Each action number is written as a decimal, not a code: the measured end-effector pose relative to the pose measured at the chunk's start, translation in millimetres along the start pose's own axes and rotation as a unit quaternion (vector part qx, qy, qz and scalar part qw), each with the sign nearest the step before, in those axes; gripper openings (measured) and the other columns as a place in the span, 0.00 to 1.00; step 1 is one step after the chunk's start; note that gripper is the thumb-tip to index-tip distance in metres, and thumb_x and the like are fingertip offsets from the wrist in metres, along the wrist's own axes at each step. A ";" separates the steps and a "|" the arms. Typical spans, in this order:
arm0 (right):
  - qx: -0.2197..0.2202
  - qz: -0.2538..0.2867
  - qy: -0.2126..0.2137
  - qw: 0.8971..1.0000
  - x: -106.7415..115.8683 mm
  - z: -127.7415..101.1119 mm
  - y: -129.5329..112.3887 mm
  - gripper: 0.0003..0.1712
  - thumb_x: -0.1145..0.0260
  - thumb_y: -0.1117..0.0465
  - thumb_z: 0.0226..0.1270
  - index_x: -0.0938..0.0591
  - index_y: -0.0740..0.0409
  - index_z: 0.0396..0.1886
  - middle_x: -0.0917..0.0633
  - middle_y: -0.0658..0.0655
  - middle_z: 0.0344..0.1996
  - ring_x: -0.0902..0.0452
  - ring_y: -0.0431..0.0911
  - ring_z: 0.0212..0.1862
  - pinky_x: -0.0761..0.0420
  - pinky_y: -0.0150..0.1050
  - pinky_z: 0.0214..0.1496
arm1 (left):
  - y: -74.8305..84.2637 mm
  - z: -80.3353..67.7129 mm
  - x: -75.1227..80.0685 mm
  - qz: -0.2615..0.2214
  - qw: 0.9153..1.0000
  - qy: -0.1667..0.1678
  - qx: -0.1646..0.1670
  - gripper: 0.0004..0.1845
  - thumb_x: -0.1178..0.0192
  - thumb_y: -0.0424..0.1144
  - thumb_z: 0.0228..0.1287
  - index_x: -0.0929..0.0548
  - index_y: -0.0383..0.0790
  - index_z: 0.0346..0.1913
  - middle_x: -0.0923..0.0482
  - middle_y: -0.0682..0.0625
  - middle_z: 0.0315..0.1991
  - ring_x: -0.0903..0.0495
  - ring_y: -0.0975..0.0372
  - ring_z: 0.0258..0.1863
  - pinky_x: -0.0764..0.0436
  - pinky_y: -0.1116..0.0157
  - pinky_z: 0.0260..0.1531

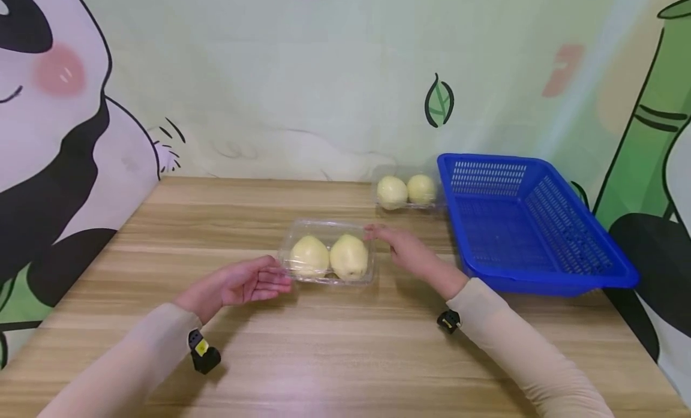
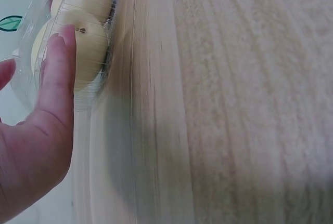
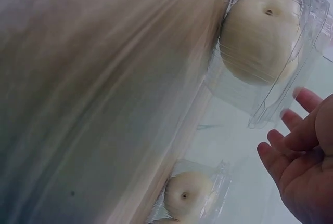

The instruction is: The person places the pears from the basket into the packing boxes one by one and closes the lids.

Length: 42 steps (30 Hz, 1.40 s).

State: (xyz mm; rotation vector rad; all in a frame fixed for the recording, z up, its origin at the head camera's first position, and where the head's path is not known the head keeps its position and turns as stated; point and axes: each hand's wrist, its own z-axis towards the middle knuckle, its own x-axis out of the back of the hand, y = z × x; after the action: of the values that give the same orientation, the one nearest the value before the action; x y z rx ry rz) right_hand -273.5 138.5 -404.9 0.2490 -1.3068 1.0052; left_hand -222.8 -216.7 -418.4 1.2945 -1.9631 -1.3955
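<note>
A clear plastic box (image 1: pixel 325 228) with two pale yellow pears, the left pear (image 1: pixel 309 257) and the right pear (image 1: pixel 348 258), sits mid-table in the head view. At its left end is my left hand (image 1: pixel 249 281), palm turned inward, fingers straight and right at the wall. The left wrist view shows those fingers (image 2: pixel 58 73) overlapping the box side. My right hand (image 1: pixel 406 250) is at the box's upper right corner. In the right wrist view, its loosely bent fingers (image 3: pixel 291 135) stand just off the lid edge.
A second clear box (image 1: pixel 378 177) with two similar fruits stands at the back by the wall. To its right, a blue plastic basket (image 1: pixel 450 208) with slotted sides rests on the wooden table (image 1: pixel 345 358). Panda and bamboo drawings cover the wall (image 1: pixel 259 94) behind.
</note>
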 end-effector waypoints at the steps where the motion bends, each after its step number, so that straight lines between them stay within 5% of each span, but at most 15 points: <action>1: 0.002 -0.006 0.001 1.000 0.7 -0.1 -0.3 0.39 0.55 0.90 0.47 0.19 0.67 0.57 0.19 0.68 0.64 0.24 0.64 0.68 0.24 0.57 0.74 | 1.1 0.2 -0.7 0.001 1.000 0.003 0.001 0.20 0.56 0.42 0.80 0.24 0.29 0.60 0.10 0.55 0.42 0.11 0.67 0.43 0.13 0.74 0.51; 5: 0.002 -0.016 0.003 1.000 3.5 -1.1 -1.0 0.39 0.54 0.90 0.47 0.19 0.66 0.59 0.20 0.69 0.65 0.24 0.64 0.68 0.25 0.58 0.74 | 4.6 1.5 -3.6 0.000 1.000 0.009 0.005 0.11 0.53 0.36 0.78 0.19 0.38 0.46 0.10 0.54 0.39 0.11 0.68 0.40 0.12 0.75 0.47; 17: -0.063 -0.002 -0.010 0.998 8.2 -5.3 -9.1 0.34 0.51 0.85 0.59 0.20 0.64 0.63 0.23 0.69 0.69 0.28 0.65 0.71 0.29 0.59 0.77 | 4.5 3.7 -12.2 -0.013 0.999 0.036 0.007 0.14 0.54 0.34 0.78 0.17 0.43 0.39 0.10 0.56 0.33 0.11 0.69 0.37 0.12 0.75 0.46; 34: -0.112 0.072 0.048 0.990 15.3 -3.2 -18.4 0.24 0.51 0.80 0.67 0.21 0.72 0.60 0.22 0.74 0.65 0.28 0.68 0.70 0.29 0.62 0.77 | 1.7 7.1 -21.9 -0.049 0.996 0.064 -0.026 0.09 0.48 0.34 0.78 0.17 0.41 0.41 0.09 0.55 0.34 0.11 0.68 0.38 0.12 0.73 0.48; 42: -0.177 0.166 0.061 0.968 20.1 -7.2 -23.7 0.21 0.48 0.73 0.74 0.24 0.73 0.63 0.21 0.74 0.63 0.24 0.67 0.64 0.19 0.59 0.68 | -0.1 8.9 -22.7 -0.051 0.996 0.063 -0.030 0.07 0.46 0.35 0.77 0.20 0.36 0.48 0.09 0.53 0.36 0.10 0.67 0.38 0.11 0.72 0.48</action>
State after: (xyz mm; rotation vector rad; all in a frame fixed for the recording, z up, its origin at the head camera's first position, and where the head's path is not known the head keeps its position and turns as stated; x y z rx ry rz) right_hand -252.7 139.1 -380.6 -0.3092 -1.4144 1.0254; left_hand -218.3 -192.7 -418.1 1.4358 -1.7814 -1.3721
